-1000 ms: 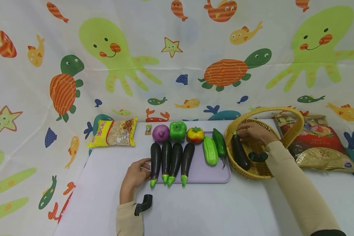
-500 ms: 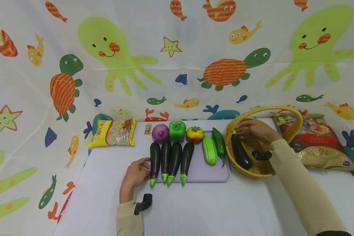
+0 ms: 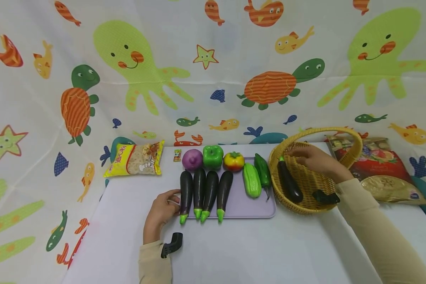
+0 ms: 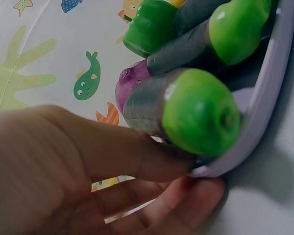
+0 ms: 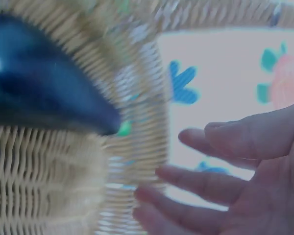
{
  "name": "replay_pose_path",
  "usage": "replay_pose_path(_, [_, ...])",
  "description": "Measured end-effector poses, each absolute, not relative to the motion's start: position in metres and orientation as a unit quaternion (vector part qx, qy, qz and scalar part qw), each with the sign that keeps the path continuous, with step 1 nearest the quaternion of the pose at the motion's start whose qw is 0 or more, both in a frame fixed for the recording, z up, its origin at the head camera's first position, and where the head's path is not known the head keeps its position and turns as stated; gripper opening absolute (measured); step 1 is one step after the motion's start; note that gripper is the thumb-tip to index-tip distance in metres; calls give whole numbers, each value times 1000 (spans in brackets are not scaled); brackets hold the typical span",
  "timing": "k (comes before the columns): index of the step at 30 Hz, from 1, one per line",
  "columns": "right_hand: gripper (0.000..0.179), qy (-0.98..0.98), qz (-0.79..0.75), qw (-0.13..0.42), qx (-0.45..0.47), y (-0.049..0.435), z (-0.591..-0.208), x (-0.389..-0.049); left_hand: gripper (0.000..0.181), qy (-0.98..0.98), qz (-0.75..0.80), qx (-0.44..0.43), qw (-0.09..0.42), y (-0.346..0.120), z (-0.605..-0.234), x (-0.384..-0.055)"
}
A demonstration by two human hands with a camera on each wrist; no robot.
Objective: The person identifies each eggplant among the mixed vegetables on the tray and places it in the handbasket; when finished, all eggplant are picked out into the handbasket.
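Observation:
In the head view my left hand (image 3: 162, 210) is at the left edge of a lilac tray (image 3: 250, 210). The left wrist view shows its thumb and fingers pinching the tray rim (image 4: 264, 122), beside an eggplant's green stem end (image 4: 201, 112). Several dark eggplants (image 3: 186, 193) lie side by side on the tray. My right hand (image 3: 316, 159) is over a wicker basket (image 3: 312, 183), and the right wrist view shows its fingers (image 5: 201, 183) extended and holding nothing. One eggplant (image 3: 289, 181) lies inside the basket, its green stem end toward the back rim.
The tray also bears a purple onion (image 3: 192, 159), green bell pepper (image 3: 213, 157), red-yellow tomato (image 3: 234, 161), light green cucumber (image 3: 252, 180) and dark green pepper (image 3: 262, 170). A yellow snack bag (image 3: 135, 158), small wrapped candy (image 3: 177, 155) and red-gold bag (image 3: 380, 169) lie around them.
My right hand has let go of the eggplant in the basket and drawn back to the right, its fingers now apart from the stem. The left hand has stayed at the tray.

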State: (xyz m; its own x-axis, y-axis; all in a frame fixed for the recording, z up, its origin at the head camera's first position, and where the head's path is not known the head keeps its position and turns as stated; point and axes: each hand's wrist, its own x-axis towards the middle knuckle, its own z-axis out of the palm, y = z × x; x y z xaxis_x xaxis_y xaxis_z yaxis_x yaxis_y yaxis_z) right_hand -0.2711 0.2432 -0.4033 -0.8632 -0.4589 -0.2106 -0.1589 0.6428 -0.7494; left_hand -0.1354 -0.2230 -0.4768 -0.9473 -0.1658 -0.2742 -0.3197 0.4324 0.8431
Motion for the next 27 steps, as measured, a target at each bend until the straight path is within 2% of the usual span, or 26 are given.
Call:
replay_pose_path(9, [44,958,-232,-6,-168,224,-381,-177,62,848,503,-145,80,-223,-479,-137])
replay_pose_path(15, [47,945,-198,-182,-185,184,-399,-122,62,849,500,-148,82,-225,-478,-138])
replay_pose_path(17, [47,931,-207,-223,-200,164,-408,-112,62,848,501,-149,81,-226,-477,-138])
replay_pose_path(20, [44,920,-222,-233,-222,133,-423,-102,62,849,499,-151,81,-226,-476,-138])
replay_pose_path(27, [42,933,-214,-149,-248,71,-457,-100,61,855,493,-138,81,-224,-477,-137])
